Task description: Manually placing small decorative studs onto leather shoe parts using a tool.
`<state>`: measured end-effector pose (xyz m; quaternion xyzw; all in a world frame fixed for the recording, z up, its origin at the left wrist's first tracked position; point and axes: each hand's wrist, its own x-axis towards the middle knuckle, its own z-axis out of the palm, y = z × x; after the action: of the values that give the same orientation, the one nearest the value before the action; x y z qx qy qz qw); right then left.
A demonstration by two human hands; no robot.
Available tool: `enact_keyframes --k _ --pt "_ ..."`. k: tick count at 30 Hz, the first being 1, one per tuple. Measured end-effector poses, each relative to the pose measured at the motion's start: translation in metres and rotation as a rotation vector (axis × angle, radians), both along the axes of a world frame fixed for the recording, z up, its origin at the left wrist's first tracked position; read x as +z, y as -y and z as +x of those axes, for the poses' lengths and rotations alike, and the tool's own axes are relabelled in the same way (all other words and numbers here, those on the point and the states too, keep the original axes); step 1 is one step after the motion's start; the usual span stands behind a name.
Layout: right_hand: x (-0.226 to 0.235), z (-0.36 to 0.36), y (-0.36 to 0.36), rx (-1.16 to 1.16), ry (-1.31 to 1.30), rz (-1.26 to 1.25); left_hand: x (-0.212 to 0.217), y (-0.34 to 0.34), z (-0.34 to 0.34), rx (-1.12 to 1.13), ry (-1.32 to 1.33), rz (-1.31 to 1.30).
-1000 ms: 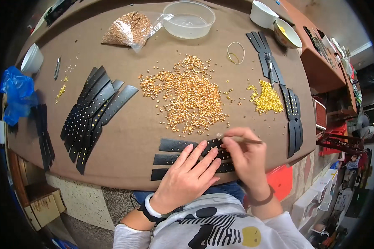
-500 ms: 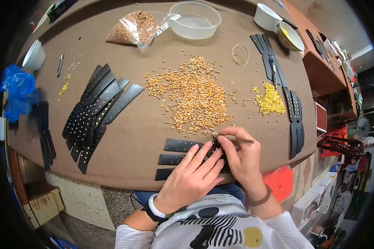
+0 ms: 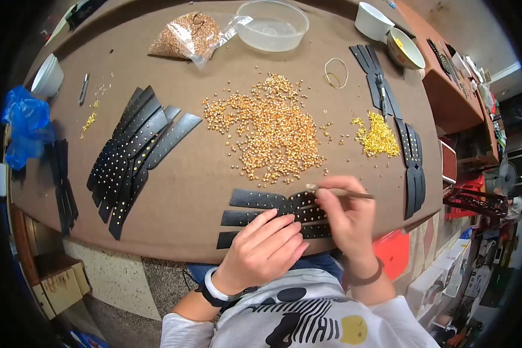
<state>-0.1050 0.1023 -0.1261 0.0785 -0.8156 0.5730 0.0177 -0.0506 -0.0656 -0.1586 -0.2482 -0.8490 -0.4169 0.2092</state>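
Note:
Black studded straps (image 3: 255, 199) lie side by side at the table's near edge, dotted with small metal studs. My left hand (image 3: 264, 246) rests flat on them with its fingers stretched out. Just above their right part, my right hand (image 3: 349, 223) pinches a thin brown stick-like tool (image 3: 358, 194) between thumb and fingers. The tool lies nearly level, its pale tip pointing left; whether it touches a strap I cannot tell. Beyond the straps spreads a large pile of copper-gold beads (image 3: 278, 133). A smaller heap of yellow-gold studs (image 3: 379, 136) is to its right.
More black straps (image 3: 136, 151) are stacked at left, others (image 3: 410, 168) at right. At the back are a bag of beads (image 3: 185, 36), a clear plastic tub (image 3: 272, 26) and bowls (image 3: 374, 23). A rubber band (image 3: 336, 73) and a cutter knife (image 3: 84, 89) lie on the cloth.
My right hand has moved right and slightly off the straps with the tool, which tilts a little differently. My left hand has slid back toward me, uncovering more of the straps.

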Motion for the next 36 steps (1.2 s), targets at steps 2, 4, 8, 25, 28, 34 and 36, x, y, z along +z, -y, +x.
enact_keyframes --k 2,4,8,25,28,34,36 --pt "0.007 0.01 -0.011 -0.099 0.126 -0.234 0.004 -0.001 -0.001 0.004 0.008 -0.041" --pt "0.007 0.018 -0.026 -0.103 0.185 -0.39 0.006 -0.002 -0.002 0.006 0.013 -0.081" --pt "0.006 0.033 -0.04 -0.096 0.256 -0.347 0.004 -0.003 -0.002 0.015 0.008 -0.159" --pt "-0.006 0.05 -0.049 -0.121 0.27 -0.166 0.001 -0.005 -0.003 0.011 -0.017 -0.115" --pt "-0.005 0.049 -0.047 -0.105 0.227 -0.065 0.001 -0.004 -0.003 0.006 -0.011 -0.113" --pt "-0.003 0.051 -0.046 -0.013 0.071 0.25 0.0 -0.004 -0.002 0.013 -0.015 -0.114" --pt "0.002 0.05 -0.041 0.022 -0.009 0.298 0.001 -0.004 -0.002 0.015 -0.011 -0.107"
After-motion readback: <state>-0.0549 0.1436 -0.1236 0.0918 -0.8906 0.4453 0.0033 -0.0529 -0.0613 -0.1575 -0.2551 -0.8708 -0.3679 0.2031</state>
